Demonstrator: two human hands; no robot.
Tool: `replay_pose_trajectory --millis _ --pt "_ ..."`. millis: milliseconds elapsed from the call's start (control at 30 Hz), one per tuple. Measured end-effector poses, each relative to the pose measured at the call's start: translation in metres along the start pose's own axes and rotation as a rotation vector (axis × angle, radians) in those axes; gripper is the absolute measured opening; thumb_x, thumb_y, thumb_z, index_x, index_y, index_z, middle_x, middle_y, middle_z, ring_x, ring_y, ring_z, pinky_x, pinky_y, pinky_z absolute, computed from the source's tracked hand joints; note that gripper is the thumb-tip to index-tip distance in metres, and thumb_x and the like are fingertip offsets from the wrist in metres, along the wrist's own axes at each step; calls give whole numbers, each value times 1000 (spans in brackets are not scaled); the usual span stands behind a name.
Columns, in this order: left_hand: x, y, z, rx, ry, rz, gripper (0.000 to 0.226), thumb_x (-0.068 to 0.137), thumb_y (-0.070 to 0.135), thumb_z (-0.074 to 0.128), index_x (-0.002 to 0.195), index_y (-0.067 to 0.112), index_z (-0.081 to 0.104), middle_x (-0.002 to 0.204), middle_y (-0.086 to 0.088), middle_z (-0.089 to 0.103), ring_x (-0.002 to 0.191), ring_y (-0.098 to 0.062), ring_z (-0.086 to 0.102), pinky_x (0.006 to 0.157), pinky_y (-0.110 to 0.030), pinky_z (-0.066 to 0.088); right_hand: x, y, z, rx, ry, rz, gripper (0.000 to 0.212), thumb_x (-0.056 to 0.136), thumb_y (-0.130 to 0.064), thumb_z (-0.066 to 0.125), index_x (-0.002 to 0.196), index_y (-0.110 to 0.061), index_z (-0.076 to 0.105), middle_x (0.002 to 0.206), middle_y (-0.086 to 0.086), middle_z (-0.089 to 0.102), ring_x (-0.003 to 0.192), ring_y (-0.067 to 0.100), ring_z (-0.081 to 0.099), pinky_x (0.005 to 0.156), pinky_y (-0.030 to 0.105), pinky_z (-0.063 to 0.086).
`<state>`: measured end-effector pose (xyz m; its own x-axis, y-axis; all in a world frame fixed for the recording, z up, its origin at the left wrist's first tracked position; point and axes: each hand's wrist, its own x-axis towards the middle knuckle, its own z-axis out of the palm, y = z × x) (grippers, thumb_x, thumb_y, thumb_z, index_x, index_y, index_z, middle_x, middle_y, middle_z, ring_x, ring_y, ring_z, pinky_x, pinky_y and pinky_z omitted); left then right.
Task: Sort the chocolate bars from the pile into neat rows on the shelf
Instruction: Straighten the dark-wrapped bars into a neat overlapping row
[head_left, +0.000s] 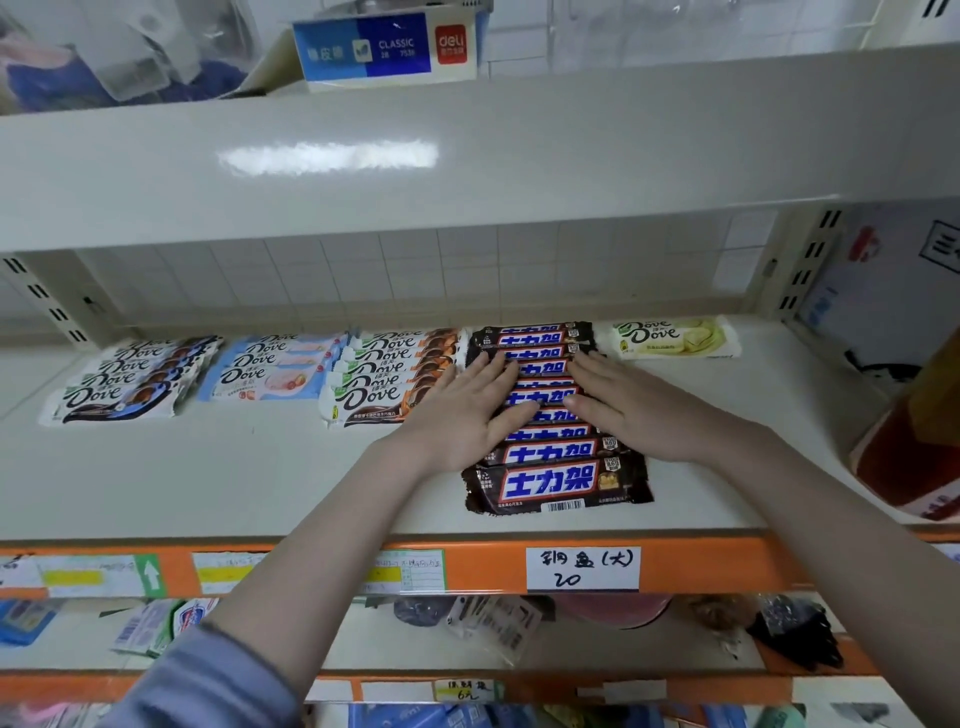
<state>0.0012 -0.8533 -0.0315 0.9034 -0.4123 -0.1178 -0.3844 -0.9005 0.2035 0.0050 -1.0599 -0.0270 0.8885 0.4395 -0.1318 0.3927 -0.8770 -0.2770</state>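
Head view shows both hands laid flat on the brown chocolate bars on the shelf. Left hand, fingers straight and together, presses the row's left edge; right hand, likewise flat, presses its right edge. Neither grips anything. The bars lie overlapped in one row running front to back, roughly mid-shelf, the nearest fully exposed. Judgement: light, fairly stiff bars in glossy film, likely to slide over one another, so squaring from the long sides suits; to lift one, pinch across its width near the middle, not the crimped ends. To the left sit three Dove rows; to the right, a pale green Dove bar lies alone at the back. No loose pile is in view.
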Motion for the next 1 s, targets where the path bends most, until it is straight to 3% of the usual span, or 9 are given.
replay_pose_trajectory --millis 233,333,400,500,667,767,867,1000 --pt "4 1 0 75 -83 -17 69 94 59 15 149 24 -8 157 2 -14 144 -13 -16 117 -40 -12 0 7 7 60 -24 -19 78 81 -63 11 147 -23 -2 156 -3 -9 142 7 -8 114 28 -2" --pt "3 0 0 62 -54 -3 67 94 58 17 150 27 -4 158 1 -13 144 -14 -16 117 -39 -10 -3 5 3 63 11 -32 72 85 -59 15 147 -23 2 156 -4 -8 142 8 -8 113 27 -2" --pt "-2 -3 2 4 61 50 62 96 53 22 150 27 6 159 1 -4 145 -14 -9 117 -35 -6 -12 4 -1 88 79 -38 64 90 -53 21 146 -25 11 156 -7 -1 142 7 -1 111 24 3" --pt "-14 -11 8 -106 183 134 56 96 47 29 147 23 24 157 2 17 145 -11 7 117 -28 4 -28 7 -3 153 137 -63 49 94 -43 28 140 -27 32 150 -10 24 130 -2 21 96 3 12" --pt "-17 -15 20 -141 190 152 59 95 52 31 146 22 30 154 2 26 143 -10 17 113 -22 9 -33 7 2 216 202 -57 42 95 -36 34 133 -22 45 139 -8 44 120 1 34 89 12 21" --pt "-15 -12 14 -129 241 163 62 92 51 28 141 17 41 146 -1 42 138 -15 31 111 -22 16 -30 8 4 203 224 -73 41 95 -36 35 130 -22 49 132 -5 51 119 9 42 90 18 26" --pt "0 -16 6 -75 313 175 56 93 45 28 129 12 55 131 -7 58 124 -21 48 107 -32 31 -26 12 4 275 279 -14 40 95 -35 34 129 -21 50 116 -4 52 107 8 45 85 24 32" --pt "29 -18 -5 24 324 111 32 93 28 49 117 14 64 117 -7 64 110 -25 55 94 -40 44 -6 20 3 332 469 137 29 95 -21 43 111 -11 65 95 7 63 88 18 54 71 27 34"
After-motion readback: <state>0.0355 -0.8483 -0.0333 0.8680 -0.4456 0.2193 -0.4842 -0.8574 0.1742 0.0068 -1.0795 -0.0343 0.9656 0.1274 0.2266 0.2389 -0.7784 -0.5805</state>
